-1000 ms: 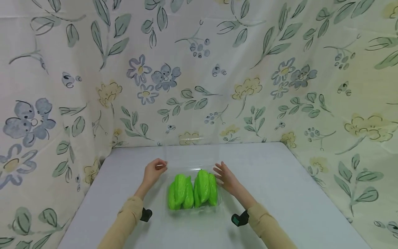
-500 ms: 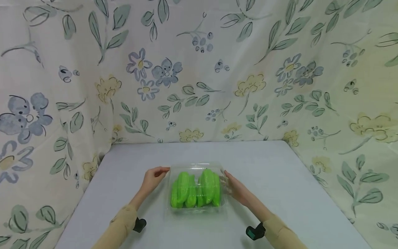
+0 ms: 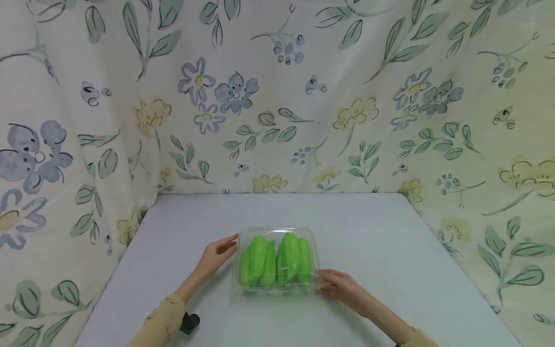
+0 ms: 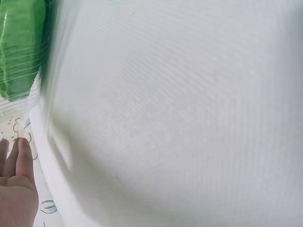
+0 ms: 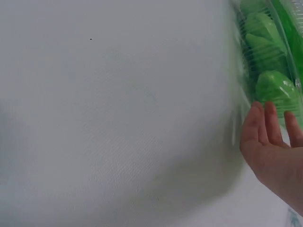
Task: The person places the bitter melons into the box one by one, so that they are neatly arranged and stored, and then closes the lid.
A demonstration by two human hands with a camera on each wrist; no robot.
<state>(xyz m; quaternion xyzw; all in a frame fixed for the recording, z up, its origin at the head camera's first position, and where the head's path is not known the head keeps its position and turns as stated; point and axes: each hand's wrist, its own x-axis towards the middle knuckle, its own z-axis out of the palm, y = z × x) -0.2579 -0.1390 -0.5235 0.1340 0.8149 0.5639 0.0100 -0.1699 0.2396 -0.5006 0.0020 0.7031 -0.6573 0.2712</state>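
A clear plastic clamshell box (image 3: 279,230) lies on the table with its lid down. Inside, several long bright green pepper-like vegetables (image 3: 258,260) show through the plastic in two bunches. My left hand (image 3: 217,254) is at the box's back left corner, fingers stretched toward its edge; the left wrist view shows that hand (image 4: 18,194) with straight fingers. At the front right corner, the fingers of my right hand (image 3: 344,290) touch the rim. The right wrist view has this hand (image 5: 270,151) with relaxed fingers against the box and the thumb apart.
The white table (image 3: 368,231) extends around the box on all sides. Behind it and along both sides hangs a floral curtain (image 3: 277,96). A black wrist device (image 3: 189,323) shows at the left sleeve.
The raised lid has come down over the vegetables. My right hand has moved from the back right to the front right corner. The left hand stays near the back left corner.
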